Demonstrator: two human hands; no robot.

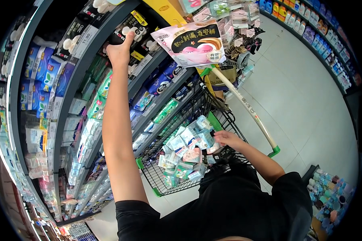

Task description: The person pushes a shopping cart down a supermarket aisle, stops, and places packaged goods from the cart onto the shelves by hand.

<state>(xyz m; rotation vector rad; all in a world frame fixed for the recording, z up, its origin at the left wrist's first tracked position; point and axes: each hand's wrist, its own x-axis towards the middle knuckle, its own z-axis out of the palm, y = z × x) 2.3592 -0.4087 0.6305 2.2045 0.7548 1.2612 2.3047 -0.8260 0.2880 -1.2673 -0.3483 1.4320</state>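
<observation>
My left hand (pixel 120 49) reaches up to a store shelf on the left, its thumb lying over a black Kotex package (pixel 131 30) with white round pictures; its other fingers are partly hidden, so a firm grip cannot be told. Low in the middle, my right hand (pixel 227 139) hovers by the right side of a black wire shopping cart (pixel 150 177), fingers loosely apart beside the packs. Inside the cart lies a heap of light blue, pink and green packaged goods (pixel 181 144). A pink and white Kotex bag (pixel 193 45) stands out near the shelf's end, above the cart's handle.
Shelf edges with price tags (pixel 86 39) run along the left. The cart's pale handle bar (pixel 244 104) slants down on the right. Hair accessories (pixel 244 51) hang at the shelf end. Bottles fill a far shelf (pixel 307 33); another display (pixel 328 192) stands lower right.
</observation>
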